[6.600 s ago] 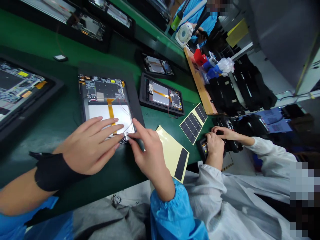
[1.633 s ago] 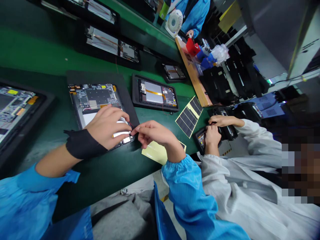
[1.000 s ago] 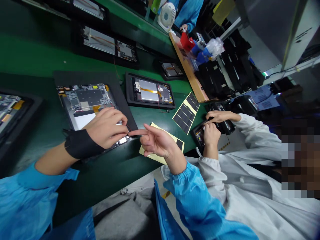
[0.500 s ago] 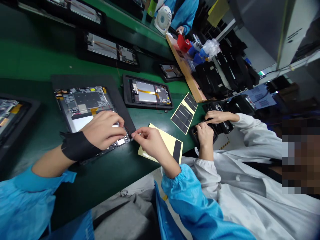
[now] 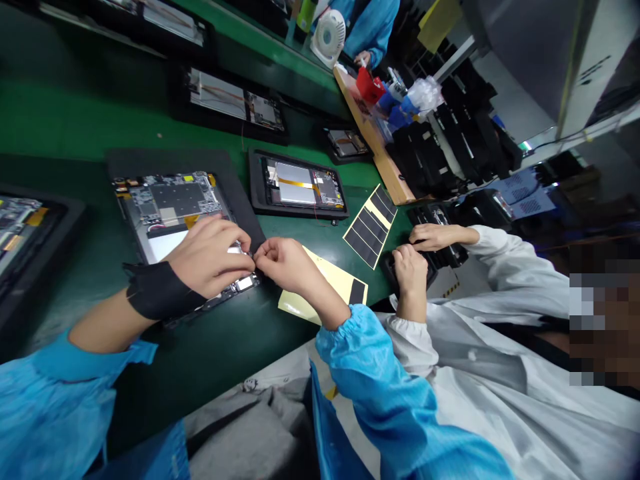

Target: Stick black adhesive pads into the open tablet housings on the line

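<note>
An opened tablet, its circuit board and silver battery exposed, lies partly on a dark foam pad. Across its lower right part rests my left hand, with a black band at the wrist. The fingers of that hand are bent and drawn together near the tablet's right edge; what is between them is hidden. My right hand is closed in a pinch at the same edge, its fingertips close to the left ones. Anything in that pinch is too small to make out. Beneath the right forearm is a pale yellow backing sheet with one black strip.
Another opened tablet sits in a black foam tray beyond my hands. A sheet of black adhesive pieces lies to the right. There, a co-worker's hands handle a dark device. A white fan stands at the back.
My right hand has moved slightly left and away from me, onto the tablet's edge, and its fingers have curled in more. My left hand has stayed almost in place.
</note>
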The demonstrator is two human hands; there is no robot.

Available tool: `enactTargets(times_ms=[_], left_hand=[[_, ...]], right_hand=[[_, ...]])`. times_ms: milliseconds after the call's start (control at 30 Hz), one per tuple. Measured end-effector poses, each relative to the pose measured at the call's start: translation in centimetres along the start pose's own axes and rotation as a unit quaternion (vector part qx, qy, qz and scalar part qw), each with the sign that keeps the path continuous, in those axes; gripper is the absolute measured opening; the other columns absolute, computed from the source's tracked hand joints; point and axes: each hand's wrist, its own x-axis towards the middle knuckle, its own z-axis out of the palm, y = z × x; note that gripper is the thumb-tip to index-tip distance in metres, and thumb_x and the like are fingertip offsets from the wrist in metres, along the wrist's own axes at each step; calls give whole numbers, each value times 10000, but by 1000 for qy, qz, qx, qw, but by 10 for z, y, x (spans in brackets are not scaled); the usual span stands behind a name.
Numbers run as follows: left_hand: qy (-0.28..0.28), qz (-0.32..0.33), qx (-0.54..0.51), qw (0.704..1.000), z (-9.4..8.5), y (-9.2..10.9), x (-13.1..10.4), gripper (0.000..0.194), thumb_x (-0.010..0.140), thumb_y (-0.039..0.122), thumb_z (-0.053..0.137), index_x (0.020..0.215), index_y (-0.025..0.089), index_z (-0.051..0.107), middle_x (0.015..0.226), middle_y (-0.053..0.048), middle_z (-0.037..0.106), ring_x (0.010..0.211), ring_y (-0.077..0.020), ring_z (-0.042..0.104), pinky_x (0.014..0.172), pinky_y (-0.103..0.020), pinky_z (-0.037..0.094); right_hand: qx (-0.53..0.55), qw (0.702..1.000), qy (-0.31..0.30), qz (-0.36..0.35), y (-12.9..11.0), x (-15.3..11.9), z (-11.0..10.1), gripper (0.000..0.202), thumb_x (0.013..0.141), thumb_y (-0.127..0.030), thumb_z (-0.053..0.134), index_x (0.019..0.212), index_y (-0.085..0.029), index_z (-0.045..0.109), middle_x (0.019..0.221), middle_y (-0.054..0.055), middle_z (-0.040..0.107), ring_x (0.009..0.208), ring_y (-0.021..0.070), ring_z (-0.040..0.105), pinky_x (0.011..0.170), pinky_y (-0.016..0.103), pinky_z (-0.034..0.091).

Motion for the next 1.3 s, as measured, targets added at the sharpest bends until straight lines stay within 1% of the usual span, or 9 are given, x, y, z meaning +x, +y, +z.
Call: enactTargets(times_ms=[133,367,600,800,900,1033,1133,1233,1300], left_hand=[[0,-5,2,1000,0,1,0,418,1051,344,421,848,289,782,1002,-80,634,1063,-295,549,1131,-574,339],[11,-14,-15,1000,0,1,-1,380,1024,336,452,819,310,771,1002,-67,638,1074,-297,559,1165,-580,317],[-7,-41,-13,999,-1,3,-1,360,1005,352,484,823,321,793,1037,-81,629,1121,-320,532,1183,-638,282],[-13,-79,9,997,-2,12,1,362,984,374,469,795,286,764,1027,-59,622,1127,-285,531,1211,-697,217],[-6,-103,12,995,2,16,2,493,989,414,348,791,228,759,988,-33,578,1090,-249,513,1141,-717,259],[19,-164,25,986,8,15,4,569,947,537,274,811,174,691,978,-31,529,1043,-238,512,1066,-700,329],[-2,-197,21,980,8,13,6,394,866,530,425,863,212,657,1020,-60,565,1097,-298,532,1133,-742,268],[-29,-223,5,974,4,14,8,267,781,485,545,869,247,627,1047,-79,593,1143,-348,539,1175,-747,240],[-31,-234,-5,972,3,15,9,251,764,484,567,856,255,613,1052,-79,597,1155,-359,540,1195,-730,232]], right_hand=[[-76,996,-1,-41,-7,3,-7,47,911,-159,710,873,-165,683,642,-54,620,607,112,554,623,228,338],[-200,970,-77,-119,-18,13,-17,127,888,-105,629,783,-162,673,704,-13,641,656,137,533,633,256,319],[-101,986,-66,-112,-16,24,-11,105,926,-164,632,822,-159,647,699,-37,624,670,118,560,642,230,356],[8,997,-63,-41,-13,23,-4,142,893,-92,614,779,-177,609,580,-61,605,551,104,579,592,208,400],[77,994,-82,3,-12,24,-2,200,887,-15,549,780,-179,588,540,-62,600,509,104,608,543,188,430],[132,985,-106,25,-12,21,-4,175,917,-12,544,879,-177,589,647,-48,646,562,117,662,506,189,478],[132,990,-42,2,-8,3,-6,170,928,-21,562,960,-175,627,772,-27,677,650,120,680,577,210,523],[14,992,87,-92,4,-29,1,186,936,-60,594,986,-176,731,912,21,704,827,151,688,722,248,544],[-47,983,119,-133,14,-50,13,241,977,-119,580,1115,-174,769,953,49,694,884,171,683,767,268,549]])
